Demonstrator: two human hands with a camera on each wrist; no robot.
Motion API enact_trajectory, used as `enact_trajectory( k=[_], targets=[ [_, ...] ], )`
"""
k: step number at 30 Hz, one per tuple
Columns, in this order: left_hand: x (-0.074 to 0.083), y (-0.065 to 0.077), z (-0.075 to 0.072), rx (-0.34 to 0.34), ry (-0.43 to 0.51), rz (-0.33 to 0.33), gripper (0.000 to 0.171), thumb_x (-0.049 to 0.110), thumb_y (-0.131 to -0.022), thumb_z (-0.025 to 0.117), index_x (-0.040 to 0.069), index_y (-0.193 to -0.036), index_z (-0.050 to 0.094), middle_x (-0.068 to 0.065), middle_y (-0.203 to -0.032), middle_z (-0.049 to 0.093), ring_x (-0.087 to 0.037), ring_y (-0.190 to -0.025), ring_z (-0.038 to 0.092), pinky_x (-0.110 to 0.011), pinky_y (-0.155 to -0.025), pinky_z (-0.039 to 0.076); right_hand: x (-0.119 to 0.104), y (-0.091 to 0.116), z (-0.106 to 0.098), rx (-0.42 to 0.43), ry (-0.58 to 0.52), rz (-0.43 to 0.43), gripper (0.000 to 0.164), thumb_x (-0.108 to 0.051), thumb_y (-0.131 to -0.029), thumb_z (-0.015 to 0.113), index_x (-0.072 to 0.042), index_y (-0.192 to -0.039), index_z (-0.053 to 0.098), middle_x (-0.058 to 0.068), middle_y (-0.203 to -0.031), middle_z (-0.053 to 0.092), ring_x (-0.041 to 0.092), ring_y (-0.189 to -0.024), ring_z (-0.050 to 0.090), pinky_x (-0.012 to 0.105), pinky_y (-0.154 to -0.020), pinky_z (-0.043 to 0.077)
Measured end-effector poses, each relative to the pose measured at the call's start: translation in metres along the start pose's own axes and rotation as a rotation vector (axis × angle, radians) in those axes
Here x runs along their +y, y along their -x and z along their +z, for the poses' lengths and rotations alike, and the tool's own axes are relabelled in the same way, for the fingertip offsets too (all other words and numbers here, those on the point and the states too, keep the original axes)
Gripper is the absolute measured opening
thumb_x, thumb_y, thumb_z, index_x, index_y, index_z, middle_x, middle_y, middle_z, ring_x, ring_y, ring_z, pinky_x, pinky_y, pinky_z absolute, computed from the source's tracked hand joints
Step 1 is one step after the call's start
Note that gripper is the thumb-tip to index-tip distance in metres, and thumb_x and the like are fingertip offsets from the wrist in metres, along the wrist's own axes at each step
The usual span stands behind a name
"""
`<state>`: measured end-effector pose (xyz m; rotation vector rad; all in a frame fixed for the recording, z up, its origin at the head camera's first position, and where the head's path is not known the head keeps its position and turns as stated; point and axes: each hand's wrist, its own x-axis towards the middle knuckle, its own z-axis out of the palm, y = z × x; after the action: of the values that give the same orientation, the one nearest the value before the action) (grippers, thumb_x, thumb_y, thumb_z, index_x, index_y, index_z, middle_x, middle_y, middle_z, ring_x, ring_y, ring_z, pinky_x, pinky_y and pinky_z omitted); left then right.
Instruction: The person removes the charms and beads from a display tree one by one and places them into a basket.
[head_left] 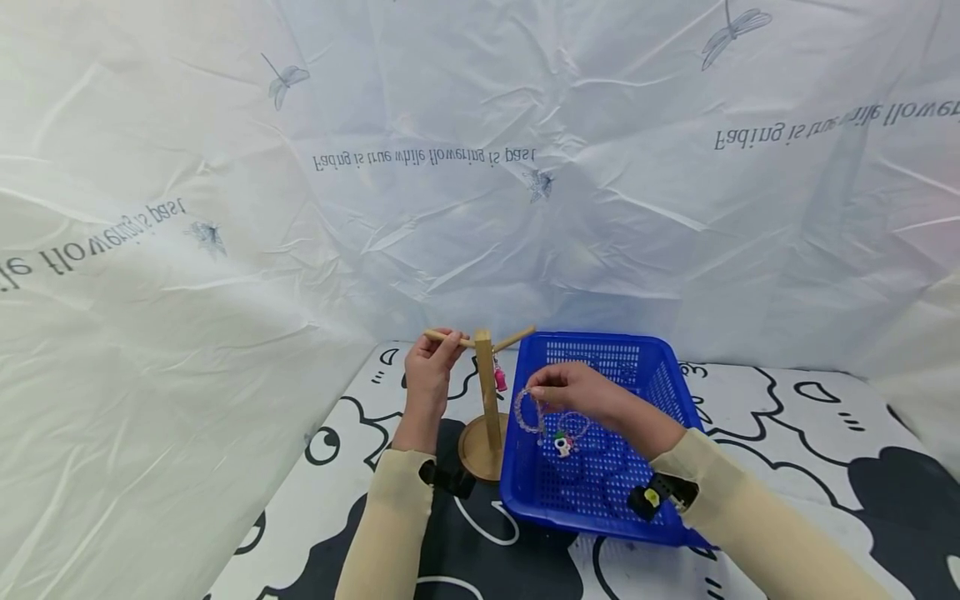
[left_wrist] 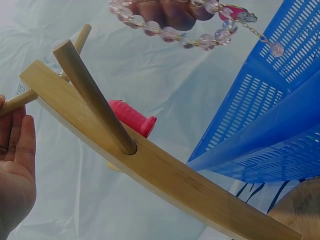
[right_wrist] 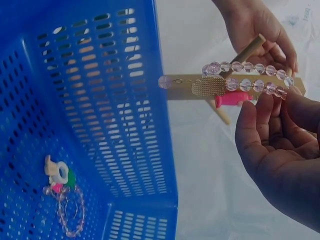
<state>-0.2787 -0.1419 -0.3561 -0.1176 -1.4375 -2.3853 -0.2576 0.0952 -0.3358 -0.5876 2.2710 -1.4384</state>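
Observation:
My left hand (head_left: 431, 367) pinches the left peg of a wooden stand (head_left: 489, 400) with a round base. A pink charm (head_left: 500, 379) hangs by the post, from the right peg. My right hand (head_left: 577, 392) pinches a bracelet of clear pinkish beads (right_wrist: 250, 67) between thumb and fingers, over the left side of the blue basket (head_left: 510, 492). In the right wrist view a small chain with one bead and a flat textured charm (right_wrist: 207, 86) dangle from the bracelet. The left wrist view shows another, shorter peg (left_wrist: 95, 95) lower on the post.
Inside the basket lie another beaded bracelet (right_wrist: 61, 217) and a white figure charm (head_left: 562, 446) with green and pink parts. The stand is close against the basket's left side. A patterned black-and-white cloth (head_left: 780, 425) covers the table, and white sheeting (head_left: 480, 225) hangs behind.

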Motion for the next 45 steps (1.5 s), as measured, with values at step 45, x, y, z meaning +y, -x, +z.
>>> enact_trajectory(
  k=[45],
  targets=[
    [0.000, -0.001, -0.001, -0.007, 0.002, -0.012, 0.019, -0.006, -0.097, 0.059, 0.012, -0.091, 0.063, 0.004, -0.086, 0.067, -0.004, -0.084, 0.073, -0.017, -0.086, 0.062, 0.068, -0.021, -0.024, -0.290, 0.012, 0.073, 0.024, -0.010, -0.105, 0.054, 0.011, -0.113, 0.064, 0.000, -0.093, 0.066, 0.015, -0.090, 0.063, 0.055, -0.100, 0.058]
  ],
)
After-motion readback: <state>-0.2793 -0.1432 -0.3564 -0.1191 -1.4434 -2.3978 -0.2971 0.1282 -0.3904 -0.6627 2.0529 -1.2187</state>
